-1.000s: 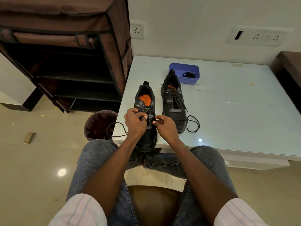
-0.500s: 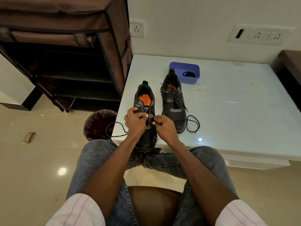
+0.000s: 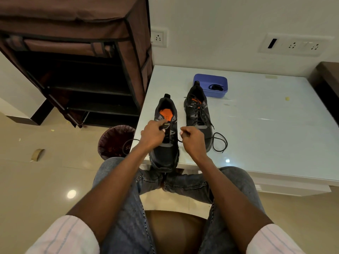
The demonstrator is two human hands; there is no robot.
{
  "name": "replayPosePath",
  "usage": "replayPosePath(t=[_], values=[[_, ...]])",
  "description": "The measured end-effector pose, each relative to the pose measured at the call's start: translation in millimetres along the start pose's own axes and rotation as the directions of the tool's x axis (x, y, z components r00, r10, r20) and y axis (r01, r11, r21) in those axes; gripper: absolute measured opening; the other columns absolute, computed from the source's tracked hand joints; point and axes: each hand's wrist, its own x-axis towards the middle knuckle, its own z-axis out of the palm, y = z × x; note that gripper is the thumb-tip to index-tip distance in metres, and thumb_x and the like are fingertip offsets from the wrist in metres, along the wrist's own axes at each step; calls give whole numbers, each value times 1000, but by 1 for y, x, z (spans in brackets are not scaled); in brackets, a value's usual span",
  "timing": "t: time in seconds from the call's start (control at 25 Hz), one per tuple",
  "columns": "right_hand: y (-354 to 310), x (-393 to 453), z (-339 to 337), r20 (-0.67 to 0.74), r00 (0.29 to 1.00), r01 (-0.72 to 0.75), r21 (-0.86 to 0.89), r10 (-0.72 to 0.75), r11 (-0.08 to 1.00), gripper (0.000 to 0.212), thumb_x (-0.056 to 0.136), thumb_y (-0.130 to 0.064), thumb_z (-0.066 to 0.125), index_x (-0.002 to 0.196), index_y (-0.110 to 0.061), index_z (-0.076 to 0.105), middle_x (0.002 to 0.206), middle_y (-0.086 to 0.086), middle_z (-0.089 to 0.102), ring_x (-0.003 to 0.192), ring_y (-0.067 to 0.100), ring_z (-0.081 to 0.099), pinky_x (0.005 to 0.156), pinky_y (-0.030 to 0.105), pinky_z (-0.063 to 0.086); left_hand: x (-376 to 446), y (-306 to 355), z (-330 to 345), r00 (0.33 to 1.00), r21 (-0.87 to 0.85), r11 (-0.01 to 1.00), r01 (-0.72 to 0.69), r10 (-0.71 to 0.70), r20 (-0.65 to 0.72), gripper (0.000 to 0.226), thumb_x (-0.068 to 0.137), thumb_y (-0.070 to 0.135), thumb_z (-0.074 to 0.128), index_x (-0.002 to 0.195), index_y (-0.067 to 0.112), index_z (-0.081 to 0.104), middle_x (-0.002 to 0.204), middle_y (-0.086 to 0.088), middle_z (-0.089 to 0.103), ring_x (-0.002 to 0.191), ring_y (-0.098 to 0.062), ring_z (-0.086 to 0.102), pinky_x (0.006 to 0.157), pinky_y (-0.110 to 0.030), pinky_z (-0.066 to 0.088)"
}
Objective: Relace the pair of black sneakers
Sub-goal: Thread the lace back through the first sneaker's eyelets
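A brown fabric shoe rack (image 3: 73,57) is standing beside a glossy white table (image 3: 266,125), where two black sneakers (image 3: 199,116) are sitting near a blue tray (image 3: 211,85). The left hand (image 3: 152,135) is pinching the near sneaker (image 3: 165,153)'s tongue; the right hand (image 3: 192,142) is gripping its lace (image 3: 178,139).

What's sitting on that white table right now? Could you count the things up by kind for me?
Black sneakers with orange insoles: 2, one being laced, one already laced
Blue plastic trays: 1, holding a small black bundle, too small to identify
Total: 3
The left hand and right hand each pinch a black lace.
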Motion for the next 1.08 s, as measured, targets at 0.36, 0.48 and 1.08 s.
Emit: replayPosePath(t=[0.36, 0.48, 1.08], values=[[-7, 4, 8, 77, 994, 65, 91, -72, 994, 6, 87, -11, 70, 92, -8, 73, 93, 4, 68, 88, 14, 60, 81, 26, 48, 20, -16, -14, 997, -162, 984, 70, -76, -32, 40, 79, 40, 81, 82, 5, 61, 75, -4, 65, 72, -19, 62, 76, -40, 55], [-11, 6, 0, -86, 996, 34, 73, -28, 997, 7, 89, -11, 65, 84, -12, 70, 87, -3, 65, 83, 7, 57, 73, 15, 42, 22, -14, -12, 995, -137, 989, 59, -69, -74, 30, 79, 30, 80, 78, 7, 60, 73, -5, 65, 71, -21, 63, 77, -42, 57], [7, 9, 2, 73, 940, 338, -349, -334, 874, 17, 94, -17, 58, 93, -17, 74, 86, 0, 68, 91, 19, 58, 97, 36, 29, 21, -18, -16, 994, -219, 972, 79, -94, -59, 30, 79, 25, 82, 79, 2, 63, 71, -4, 62, 64, -12, 56, 66, -31, 52]])
